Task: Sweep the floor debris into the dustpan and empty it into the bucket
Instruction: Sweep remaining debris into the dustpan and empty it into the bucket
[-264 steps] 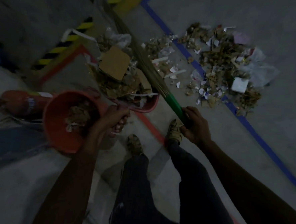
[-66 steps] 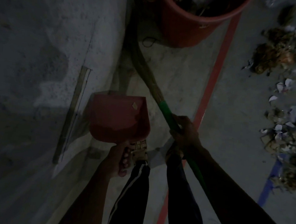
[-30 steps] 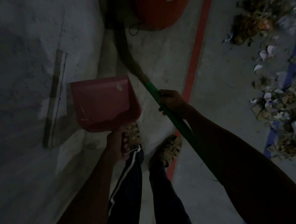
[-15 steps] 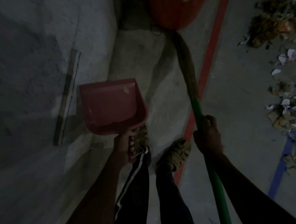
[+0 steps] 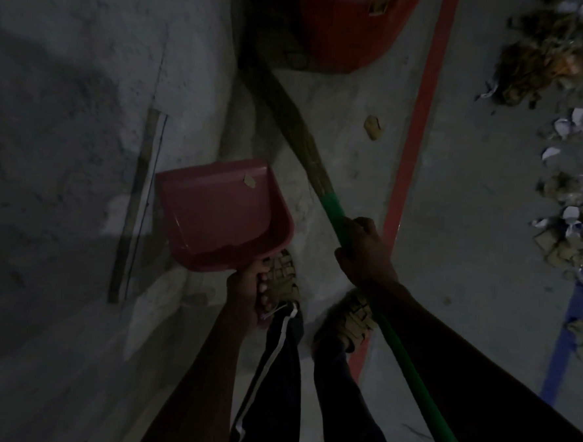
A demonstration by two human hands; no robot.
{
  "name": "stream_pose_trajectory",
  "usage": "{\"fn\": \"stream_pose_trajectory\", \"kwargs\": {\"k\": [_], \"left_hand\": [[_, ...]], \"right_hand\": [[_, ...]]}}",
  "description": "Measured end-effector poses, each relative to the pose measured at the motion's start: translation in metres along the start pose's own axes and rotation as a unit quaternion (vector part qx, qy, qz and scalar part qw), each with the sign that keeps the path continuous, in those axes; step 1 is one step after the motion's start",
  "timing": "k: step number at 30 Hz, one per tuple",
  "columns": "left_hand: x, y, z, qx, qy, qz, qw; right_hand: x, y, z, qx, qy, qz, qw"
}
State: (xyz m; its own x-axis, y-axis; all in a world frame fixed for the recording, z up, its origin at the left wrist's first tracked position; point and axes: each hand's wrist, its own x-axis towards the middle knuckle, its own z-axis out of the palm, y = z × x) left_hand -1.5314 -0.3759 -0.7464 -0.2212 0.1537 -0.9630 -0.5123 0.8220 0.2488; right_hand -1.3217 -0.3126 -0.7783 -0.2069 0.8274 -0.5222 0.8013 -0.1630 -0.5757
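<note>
From the head view, the left hand [image 5: 244,295] grips the handle of the red dustpan [image 5: 220,216], which carries one small scrap. The right hand [image 5: 366,252] is curled round the green broom [image 5: 332,206], its bristles reaching toward the red bucket [image 5: 350,23] at the top. A stray scrap [image 5: 372,126] lies beside the red floor line [image 5: 414,139]; the debris pile [image 5: 568,135] sits beyond it, right.

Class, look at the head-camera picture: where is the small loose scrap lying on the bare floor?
The loose scrap lies upper centre in the head view, between the broom on its left and the red floor line on its right, below the red bucket.
</note>
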Motion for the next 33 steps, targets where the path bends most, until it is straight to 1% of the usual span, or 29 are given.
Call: {"fn": "stream_pose_trajectory", "kwargs": {"k": [3,5,8,11,14,16,18,20,22,24,27,29,31,33], "left_hand": [[-0.002,0.002,-0.005,0.0,0.002,-0.001,1.0],[-0.003,0.003,-0.008,-0.004,-0.003,-0.001,1.0],[-0.004,0.004,-0.011,-0.006,-0.011,0.005,1.0],[-0.003,0.005,-0.008,-0.004,-0.017,0.005,1.0],[-0.002,0.007,-0.003,0.008,-0.021,0.003,1.0],[-0.001,0.009,-0.002,0.017,-0.027,0.005,0.999],[0.002,0.013,0.0,0.022,-0.021,0.01,0.999],[0.003,0.019,0.004,0.033,-0.008,0.011,0.999],[0.005,0.024,0.007,0.038,-0.007,0.012,0.999],[0.009,0.028,0.007,0.048,-0.007,0.012,0.999],[0.012,0.033,0.004,0.054,-0.007,0.008,0.998],[0.009,0.036,0.004,0.055,-0.031,0.012,0.998],[0.004,0.038,0.005,0.052,-0.048,0.017,0.997],[0.005,0.038,0.005,0.048,-0.047,0.021,0.998]], "right_hand": [[-0.009,0.008,-0.007,-0.013,-0.025,0.003,1.0],[-0.026,0.022,-0.013,-0.015,-0.026,0.011,0.999],[-0.052,0.042,-0.02,-0.028,0.011,-0.028,0.999],[-0.049,0.044,-0.026,-0.03,0.042,-0.051,0.997],[-0.004,0.029,-0.029,-0.021,0.052,-0.049,0.997],[0.041,0.008,-0.033,-0.02,0.065,-0.045,0.997],[0.094,-0.017,-0.041,-0.028,0.066,-0.019,0.997],[0.146,-0.037,-0.051,-0.023,0.036,0.029,0.999],[0.181,-0.051,-0.062,-0.027,-0.012,0.083,0.996],[0.191,-0.054,-0.069,-0.069,-0.032,0.092,0.993],[0.168,-0.04,-0.071,-0.091,-0.029,0.081,0.992],[0.132,-0.015,-0.069,-0.096,-0.029,0.101,0.99],[0.083,0.011,-0.067,-0.1,-0.006,0.134,0.986],[0.028,0.035,-0.063,-0.101,0.029,0.145,0.984]]}}
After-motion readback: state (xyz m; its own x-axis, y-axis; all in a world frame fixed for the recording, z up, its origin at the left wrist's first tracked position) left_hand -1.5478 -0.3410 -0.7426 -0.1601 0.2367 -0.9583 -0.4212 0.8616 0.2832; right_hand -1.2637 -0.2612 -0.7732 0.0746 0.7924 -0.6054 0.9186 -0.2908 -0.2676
